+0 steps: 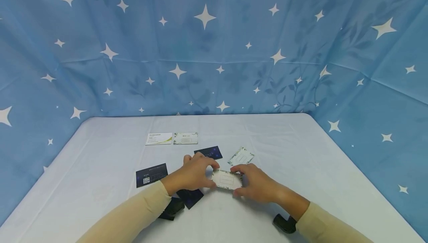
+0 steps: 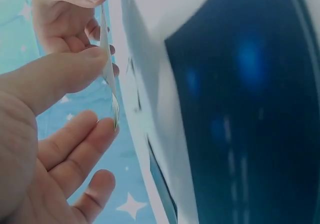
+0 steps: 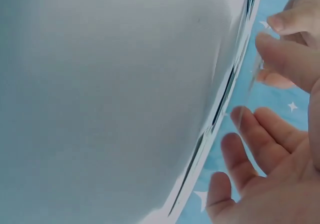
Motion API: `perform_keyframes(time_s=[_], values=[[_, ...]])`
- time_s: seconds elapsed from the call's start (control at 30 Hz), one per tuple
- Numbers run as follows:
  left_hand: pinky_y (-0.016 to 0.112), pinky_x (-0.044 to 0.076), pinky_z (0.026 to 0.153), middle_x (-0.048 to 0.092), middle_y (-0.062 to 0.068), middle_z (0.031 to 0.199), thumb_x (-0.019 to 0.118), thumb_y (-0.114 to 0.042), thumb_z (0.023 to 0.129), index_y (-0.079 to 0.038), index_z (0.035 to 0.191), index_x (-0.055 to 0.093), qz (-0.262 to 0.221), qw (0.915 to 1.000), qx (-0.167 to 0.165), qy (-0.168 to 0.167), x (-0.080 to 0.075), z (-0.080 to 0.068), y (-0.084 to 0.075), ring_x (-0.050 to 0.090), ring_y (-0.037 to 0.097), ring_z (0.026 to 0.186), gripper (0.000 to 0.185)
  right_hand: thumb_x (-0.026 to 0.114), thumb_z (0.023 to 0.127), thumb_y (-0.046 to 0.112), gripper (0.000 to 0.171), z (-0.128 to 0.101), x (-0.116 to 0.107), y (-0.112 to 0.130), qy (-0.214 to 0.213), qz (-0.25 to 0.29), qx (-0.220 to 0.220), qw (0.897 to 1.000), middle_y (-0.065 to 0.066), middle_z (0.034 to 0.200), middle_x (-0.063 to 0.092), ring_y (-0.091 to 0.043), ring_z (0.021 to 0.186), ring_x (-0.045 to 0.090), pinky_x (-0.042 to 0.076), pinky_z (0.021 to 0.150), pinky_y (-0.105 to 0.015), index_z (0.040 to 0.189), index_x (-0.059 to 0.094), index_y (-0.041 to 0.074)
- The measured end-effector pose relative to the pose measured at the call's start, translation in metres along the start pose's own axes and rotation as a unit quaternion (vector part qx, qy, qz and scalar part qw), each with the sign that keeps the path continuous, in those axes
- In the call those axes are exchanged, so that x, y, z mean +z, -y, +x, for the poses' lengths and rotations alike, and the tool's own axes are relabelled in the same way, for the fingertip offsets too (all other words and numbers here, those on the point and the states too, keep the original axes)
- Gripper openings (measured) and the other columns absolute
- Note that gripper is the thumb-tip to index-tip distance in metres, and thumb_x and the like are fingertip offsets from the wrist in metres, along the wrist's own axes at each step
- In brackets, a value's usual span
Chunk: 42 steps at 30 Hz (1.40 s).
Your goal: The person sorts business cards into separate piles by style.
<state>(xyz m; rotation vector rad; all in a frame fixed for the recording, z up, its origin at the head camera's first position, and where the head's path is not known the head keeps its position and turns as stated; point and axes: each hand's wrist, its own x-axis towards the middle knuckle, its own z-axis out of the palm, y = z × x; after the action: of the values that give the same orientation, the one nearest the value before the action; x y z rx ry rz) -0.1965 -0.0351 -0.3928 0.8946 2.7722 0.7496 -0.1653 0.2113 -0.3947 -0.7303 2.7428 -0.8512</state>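
Observation:
A white business card (image 1: 227, 180) with a leafy border is held above the table between both hands. My left hand (image 1: 197, 171) pinches its left end between thumb and fingers. At the opposite end, the right hand (image 1: 255, 183) grips it with thumb and fingertips. Seen edge-on in the left wrist view, the card (image 2: 111, 84) looks thin and slightly bent. A second leafy card (image 1: 241, 156) lies just beyond the right hand. Dark blue cards lie around the left hand: one (image 1: 214, 153) behind its fingers, another (image 1: 190, 198) partly hidden below it.
Farther back, a white card with a yellow curve (image 1: 159, 139) lies beside another leafy card (image 1: 185, 138). To the left is a dark card with a QR code (image 1: 152, 175). Another dark card (image 1: 166, 216) is partly covered by the left wrist's black device (image 1: 175, 206). A starry blue curtain (image 1: 214, 49) surrounds the white table (image 1: 100, 154).

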Motion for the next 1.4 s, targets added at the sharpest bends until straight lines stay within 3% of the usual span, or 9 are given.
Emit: perform_keyframes(time_s=[0.23,0.43,0.7,1.0,1.2,1.4], values=[[0.05,0.023,0.086,0.066,-0.006,0.113,0.087,-0.028,0.078,-0.018,0.119,0.07,-0.012,0.9984,-0.03,-0.046,-0.017,0.001,0.018,0.047,0.02,0.108,0.046,0.082,0.085,0.028,0.055,0.025,-0.001,0.004,-0.062,-0.019,0.02,0.998,-0.005,0.124,0.06,-0.025,0.113,0.051,0.043,0.093,-0.049,0.132,0.061,0.007],[0.052,0.023,0.089,0.065,-0.005,0.113,0.088,-0.029,0.077,-0.017,0.121,0.07,-0.022,0.9948,-0.065,-0.075,-0.032,0.001,0.039,0.048,0.023,0.112,0.049,0.08,0.087,0.029,0.055,0.055,0.002,0.002,-0.075,-0.02,0.002,0.997,-0.007,0.127,0.061,-0.028,0.117,0.051,0.043,0.094,-0.051,0.134,0.061,0.007],[0.055,0.025,0.089,0.064,0.0,0.12,0.083,-0.031,0.083,-0.015,0.124,0.067,-0.025,0.9941,-0.077,-0.072,-0.049,0.006,0.071,0.046,0.028,0.118,0.047,0.077,0.09,0.029,0.052,0.095,0.003,0.007,-0.079,-0.017,0.015,0.997,-0.008,0.13,0.06,-0.028,0.119,0.051,0.044,0.096,-0.05,0.135,0.061,0.01],[0.056,0.023,0.094,0.06,0.007,0.126,0.081,-0.03,0.085,-0.015,0.129,0.064,-0.034,0.9907,-0.116,-0.062,-0.066,0.018,0.105,0.04,0.033,0.125,0.049,0.073,0.093,0.031,0.053,0.14,0.003,0.019,-0.049,-0.045,0.024,0.998,-0.009,0.134,0.058,-0.027,0.119,0.049,0.043,0.097,-0.046,0.139,0.057,0.01],[0.056,0.022,0.096,0.059,0.005,0.131,0.08,-0.032,0.087,-0.015,0.131,0.063,-0.027,0.9883,-0.14,-0.054,-0.074,0.027,0.12,0.039,0.031,0.125,0.05,0.072,0.094,0.031,0.052,0.164,0.002,0.022,-0.046,-0.09,0.022,0.995,-0.008,0.135,0.06,-0.028,0.123,0.049,0.038,0.103,-0.047,0.139,0.058,0.011],[0.055,0.021,0.097,0.062,0.005,0.131,0.078,-0.028,0.089,-0.014,0.132,0.062,-0.012,0.9867,-0.153,-0.055,-0.082,0.034,0.13,0.037,0.032,0.128,0.048,0.069,0.096,0.03,0.05,0.185,0.004,0.025,-0.035,-0.097,0.035,0.994,-0.008,0.137,0.058,-0.03,0.126,0.048,0.037,0.106,-0.047,0.141,0.056,0.012]])
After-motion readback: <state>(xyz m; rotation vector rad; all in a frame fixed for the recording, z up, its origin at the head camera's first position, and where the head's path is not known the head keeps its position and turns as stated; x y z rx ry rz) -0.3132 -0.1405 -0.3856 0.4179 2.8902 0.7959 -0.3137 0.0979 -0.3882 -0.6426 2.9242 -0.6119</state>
